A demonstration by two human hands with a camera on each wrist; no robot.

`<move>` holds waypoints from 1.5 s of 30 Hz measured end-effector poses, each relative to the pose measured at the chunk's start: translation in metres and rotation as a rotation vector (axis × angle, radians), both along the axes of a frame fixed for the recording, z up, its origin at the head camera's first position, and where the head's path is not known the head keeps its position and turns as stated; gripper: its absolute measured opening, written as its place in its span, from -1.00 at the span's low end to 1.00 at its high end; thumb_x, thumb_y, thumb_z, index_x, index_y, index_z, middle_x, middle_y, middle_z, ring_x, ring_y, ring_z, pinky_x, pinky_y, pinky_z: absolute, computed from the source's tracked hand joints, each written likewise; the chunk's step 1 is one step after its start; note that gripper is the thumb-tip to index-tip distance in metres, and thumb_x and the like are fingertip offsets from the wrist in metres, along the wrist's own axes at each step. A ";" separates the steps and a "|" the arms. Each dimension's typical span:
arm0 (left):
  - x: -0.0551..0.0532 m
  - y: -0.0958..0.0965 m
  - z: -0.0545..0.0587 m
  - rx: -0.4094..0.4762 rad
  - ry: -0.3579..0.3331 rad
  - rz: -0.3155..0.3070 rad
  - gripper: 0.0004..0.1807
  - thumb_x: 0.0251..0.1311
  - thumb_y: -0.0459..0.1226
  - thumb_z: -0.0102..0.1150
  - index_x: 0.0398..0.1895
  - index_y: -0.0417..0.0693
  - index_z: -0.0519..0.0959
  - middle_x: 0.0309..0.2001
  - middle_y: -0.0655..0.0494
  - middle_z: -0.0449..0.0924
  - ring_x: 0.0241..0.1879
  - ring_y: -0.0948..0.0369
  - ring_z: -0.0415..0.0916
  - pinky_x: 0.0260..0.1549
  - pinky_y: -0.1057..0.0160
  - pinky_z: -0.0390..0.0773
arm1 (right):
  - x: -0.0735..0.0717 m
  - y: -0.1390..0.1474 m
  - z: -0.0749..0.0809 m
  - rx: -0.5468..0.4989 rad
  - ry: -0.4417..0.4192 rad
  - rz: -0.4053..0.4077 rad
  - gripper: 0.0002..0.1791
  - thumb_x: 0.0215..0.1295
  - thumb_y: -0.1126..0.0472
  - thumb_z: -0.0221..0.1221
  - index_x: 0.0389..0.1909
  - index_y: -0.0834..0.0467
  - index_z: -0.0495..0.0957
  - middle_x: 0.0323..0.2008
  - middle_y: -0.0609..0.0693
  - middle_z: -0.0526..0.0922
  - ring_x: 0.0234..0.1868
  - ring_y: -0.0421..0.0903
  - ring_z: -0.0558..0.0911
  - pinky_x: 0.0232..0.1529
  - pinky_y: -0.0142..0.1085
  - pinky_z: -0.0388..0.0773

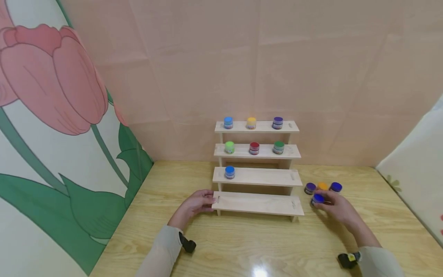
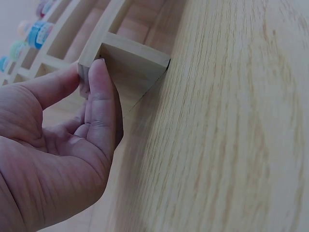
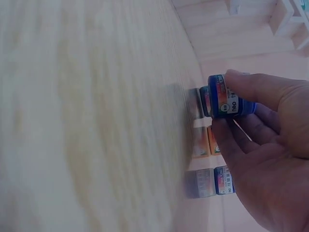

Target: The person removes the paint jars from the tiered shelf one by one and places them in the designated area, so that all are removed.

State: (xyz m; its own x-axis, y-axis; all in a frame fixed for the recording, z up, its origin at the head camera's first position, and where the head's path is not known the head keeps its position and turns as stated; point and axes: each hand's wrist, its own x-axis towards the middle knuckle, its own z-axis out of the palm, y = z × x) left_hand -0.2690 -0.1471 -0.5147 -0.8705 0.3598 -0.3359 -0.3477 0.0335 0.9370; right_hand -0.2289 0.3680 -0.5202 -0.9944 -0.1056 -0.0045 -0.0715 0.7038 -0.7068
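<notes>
Between thumb and fingers, my right hand [image 1: 338,207] pinches a small paint jar with a blue lid [image 1: 317,199]. In the right wrist view this jar [image 3: 222,99] shows a printed label and is held just off the wood surface. My left hand [image 1: 198,202] grips the left end of the lowest board of a stepped wooden rack [image 1: 257,202]. In the left wrist view, the thumb and fingers close on the board's corner [image 2: 85,72]. Beside my right hand stand a purple-lidded jar [image 1: 310,188], an orange-lidded jar [image 1: 322,186] and a dark blue-lidded jar [image 1: 335,187].
On the rack's top tier are light blue [image 1: 228,122], yellow [image 1: 251,123] and purple [image 1: 277,122] jars. Below them stand light green [image 1: 229,147], red [image 1: 254,148] and dark green [image 1: 278,147] ones. A blue jar [image 1: 230,172] sits left on the third tier. Pinkish cloth [image 1: 194,77] hangs behind.
</notes>
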 end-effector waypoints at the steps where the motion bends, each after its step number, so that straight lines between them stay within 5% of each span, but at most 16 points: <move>1: 0.000 0.000 0.000 -0.002 0.002 -0.003 -0.41 0.37 -0.45 0.16 0.41 -0.47 0.25 0.07 -0.14 0.49 -0.14 0.13 0.57 -0.26 0.25 0.70 | 0.000 0.000 0.000 -0.001 0.001 0.001 -0.31 0.38 -0.01 0.29 0.35 0.34 0.39 0.29 0.49 0.38 0.20 0.48 0.47 0.05 0.21 0.57; 8: 0.000 0.000 0.000 -0.005 0.004 -0.006 -0.42 0.36 -0.45 0.16 0.39 -0.46 0.27 0.04 -0.12 0.50 -0.15 0.14 0.56 -0.27 0.26 0.69 | -0.002 -0.003 -0.001 0.018 0.004 0.021 -0.38 0.38 0.03 0.30 0.32 0.29 0.44 0.31 0.49 0.36 0.20 0.48 0.47 0.08 0.31 0.49; 16: -0.001 0.000 0.000 -0.001 0.000 -0.012 -0.41 0.36 -0.45 0.16 0.40 -0.47 0.25 0.06 -0.13 0.49 -0.15 0.14 0.56 -0.29 0.27 0.69 | -0.002 -0.003 0.002 0.026 0.010 0.017 -0.37 0.37 0.00 0.30 0.30 0.30 0.45 0.27 0.44 0.44 0.19 0.42 0.51 0.09 0.20 0.55; 24: -0.001 -0.001 0.000 -0.005 0.000 -0.007 -0.41 0.36 -0.45 0.18 0.40 -0.45 0.27 0.07 -0.13 0.49 -0.14 0.14 0.56 -0.26 0.25 0.70 | 0.004 -0.018 0.043 -0.002 0.145 -0.035 -0.43 0.50 -0.04 0.15 0.31 0.30 0.44 0.18 0.34 0.57 0.14 0.33 0.57 -0.13 -0.45 0.60; 29: -0.001 0.000 -0.001 -0.013 -0.003 -0.001 -0.41 0.36 -0.44 0.19 0.40 -0.44 0.27 0.08 -0.14 0.48 -0.13 0.13 0.56 -0.24 0.24 0.70 | 0.007 -0.037 0.070 -0.017 0.172 -0.044 -0.41 0.50 -0.12 0.11 0.32 0.21 0.45 0.18 0.29 0.58 0.14 0.29 0.58 -0.09 -0.32 0.65; 38: 0.000 0.000 0.000 -0.019 -0.004 0.011 -0.41 0.36 -0.44 0.18 0.41 -0.43 0.27 0.17 -0.20 0.46 -0.11 0.11 0.56 -0.23 0.23 0.71 | 0.002 -0.081 0.102 -0.105 0.245 0.014 -0.49 0.49 -0.01 0.17 0.27 0.25 0.50 0.14 0.26 0.62 0.13 0.27 0.60 -0.12 -0.71 0.42; 45: 0.001 0.000 -0.002 -0.027 0.002 0.012 -0.40 0.37 -0.43 0.19 0.41 -0.42 0.28 0.17 -0.20 0.44 -0.10 0.11 0.57 -0.22 0.22 0.71 | -0.005 -0.110 0.112 -0.140 0.238 0.070 -0.55 0.49 0.01 0.17 0.23 0.20 0.52 0.13 0.21 0.64 0.14 0.17 0.61 0.02 -0.44 0.59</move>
